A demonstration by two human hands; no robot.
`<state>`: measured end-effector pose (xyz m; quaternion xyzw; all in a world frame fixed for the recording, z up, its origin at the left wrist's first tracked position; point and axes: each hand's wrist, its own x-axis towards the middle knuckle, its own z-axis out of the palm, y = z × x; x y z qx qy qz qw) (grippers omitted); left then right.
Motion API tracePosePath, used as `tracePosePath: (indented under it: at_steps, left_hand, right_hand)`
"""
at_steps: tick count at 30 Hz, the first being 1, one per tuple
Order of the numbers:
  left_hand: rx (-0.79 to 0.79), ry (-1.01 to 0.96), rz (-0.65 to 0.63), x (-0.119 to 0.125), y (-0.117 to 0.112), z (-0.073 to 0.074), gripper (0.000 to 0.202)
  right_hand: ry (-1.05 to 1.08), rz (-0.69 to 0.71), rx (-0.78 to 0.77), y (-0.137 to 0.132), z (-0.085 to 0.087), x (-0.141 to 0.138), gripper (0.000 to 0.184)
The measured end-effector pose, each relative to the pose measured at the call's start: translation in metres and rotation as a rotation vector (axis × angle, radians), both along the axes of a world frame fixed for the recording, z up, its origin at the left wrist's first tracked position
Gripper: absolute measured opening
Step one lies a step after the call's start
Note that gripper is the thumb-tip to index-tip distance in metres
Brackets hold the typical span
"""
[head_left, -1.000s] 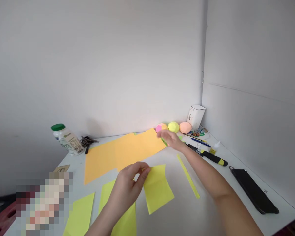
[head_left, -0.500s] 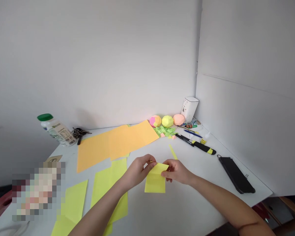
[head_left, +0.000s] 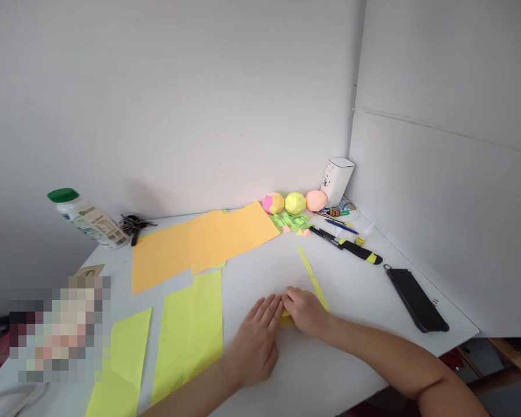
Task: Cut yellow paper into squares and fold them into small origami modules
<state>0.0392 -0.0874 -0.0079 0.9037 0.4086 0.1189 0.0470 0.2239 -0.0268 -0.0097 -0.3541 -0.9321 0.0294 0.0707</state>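
Note:
My left hand [head_left: 257,336] lies flat on the white table [head_left: 316,370], its fingers stretched out and pressing one side of a small yellow sheet of paper [head_left: 286,320]. My right hand [head_left: 306,311], fingers curled, bears down on the sheet's other side, and the fingertips of both hands meet at its far edge. Most of the sheet is hidden beneath the hands. A narrow yellow paper strip [head_left: 313,278] runs just beyond my right hand.
Larger yellow sheets [head_left: 186,336] and orange sheets [head_left: 226,240] spread to the left. Faceted paper balls [head_left: 295,203] and green paper scraps [head_left: 290,222] sit by the wall. A utility knife [head_left: 360,252] and a black phone [head_left: 417,300] lie right. A green-capped bottle [head_left: 91,220] stands far left.
The small yellow sheet has gone from being held up between both hands to lying under them on the table. My left hand has flattened, and my right fingers have curled over the sheet.

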Motion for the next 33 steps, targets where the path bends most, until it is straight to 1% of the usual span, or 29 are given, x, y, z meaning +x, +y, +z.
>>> tracePosePath:
  at_steps: [2,4,5,6,7,8,9,10,11,12,14,15,17,19,23,26,29,30,31,32,33]
  left_hand:
    - [-0.041,0.045,-0.018,0.002,-0.008,-0.002,0.068]
    - [-0.044,0.07,-0.043,-0.001,-0.01,-0.006,0.069]
    - [-0.038,0.075,-0.057,-0.004,-0.009,-0.008,0.069]
    - [-0.029,0.073,-0.063,-0.008,-0.007,-0.01,0.066]
    - [-0.019,0.065,-0.06,-0.012,-0.003,-0.012,0.062]
    - [-0.009,0.052,-0.046,-0.017,0.002,-0.013,0.056]
    - [0.0,0.04,-0.025,-0.021,0.007,-0.014,0.049]
    - [0.009,0.031,0.003,-0.024,0.012,-0.015,0.041]
    - [0.015,0.023,0.033,-0.028,0.017,-0.016,0.035]
    - [0.023,0.014,0.059,-0.03,0.022,-0.016,0.031]
    - [0.054,-0.009,0.084,-0.034,0.029,-0.017,0.031]
    - [0.081,-0.022,0.086,-0.035,0.032,-0.017,0.032]
    - [0.132,-0.047,0.076,-0.035,0.034,-0.015,0.036]
    - [0.143,-0.069,0.07,-0.033,0.033,-0.012,0.038]
    - [0.063,-0.098,0.065,-0.029,0.031,-0.003,0.037]
    - [-0.004,-0.114,0.041,-0.032,0.031,0.003,0.038]
    - [-0.078,-0.144,-0.003,-0.038,0.034,0.008,0.053]
    - [-0.097,-0.153,-0.015,-0.04,0.035,0.009,0.053]
    - [-0.111,-0.16,-0.025,-0.042,0.037,0.01,0.048]
    - [-0.119,-0.169,-0.033,-0.043,0.038,0.011,0.042]
    - [-0.119,-0.179,-0.041,-0.044,0.04,0.012,0.036]
  right_hand:
    - [-0.065,0.055,-0.028,-0.006,0.011,0.002,0.029]
    - [-0.095,0.135,-0.101,-0.007,0.023,0.009,0.048]
    - [-0.09,0.174,-0.147,-0.005,0.03,0.016,0.053]
    - [-0.074,0.205,-0.188,0.001,0.035,0.024,0.053]
    - [-0.05,0.211,-0.225,0.009,0.041,0.034,0.046]
    - [-0.028,0.15,-0.229,0.02,0.045,0.045,0.039]
    - [-0.019,-0.025,-0.165,0.033,0.049,0.057,0.036]
    - [-0.064,-0.258,-0.082,0.046,0.051,0.069,0.035]
    - [-0.145,-0.523,0.003,0.059,0.053,0.081,0.034]
    - [-0.181,-0.666,0.042,0.071,0.053,0.093,0.033]
    - [-0.229,-0.815,0.062,0.089,0.052,0.113,0.032]
    - [-0.251,-0.852,0.057,0.095,0.05,0.121,0.032]
    - [-0.284,-0.865,0.048,0.102,0.047,0.132,0.036]
    - [-0.301,-0.849,0.041,0.105,0.044,0.138,0.039]
    - [-0.302,-0.818,-0.007,0.11,0.043,0.142,0.044]
    - [-0.287,-0.782,-0.035,0.108,0.047,0.144,0.046]
    - [-0.202,-0.795,0.026,0.088,0.055,0.145,0.047]
    - [-0.116,-0.789,0.063,0.077,0.059,0.145,0.047]
    - [0.001,-0.755,0.08,0.065,0.063,0.144,0.048]
    - [0.118,-0.66,0.047,0.051,0.067,0.142,0.048]
    - [0.203,-0.509,-0.034,0.036,0.07,0.139,0.049]
